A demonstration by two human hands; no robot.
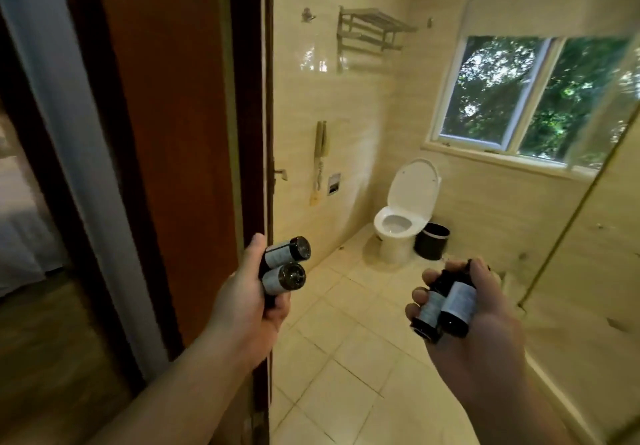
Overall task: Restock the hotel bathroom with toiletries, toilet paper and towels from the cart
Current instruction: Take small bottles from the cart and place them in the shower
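My left hand [247, 297] grips two small dark toiletry bottles [284, 266] with pale labels, their caps pointing forward. My right hand [481, 309] holds two more dark toiletry bottles with pale labels [446, 306], bases toward me, fingers curled round them. Both hands are raised in front of me at the bathroom doorway, the left one close to the edge of the wooden door [166, 133].
Ahead lies a tiled bathroom floor [346, 358]. A white toilet [401, 216] with its lid up stands at the far wall, a black bin [432, 241] beside it. A metal towel rack [370, 31] and wall phone [320, 157] hang on the left wall. A glass panel [588, 219] stands right.
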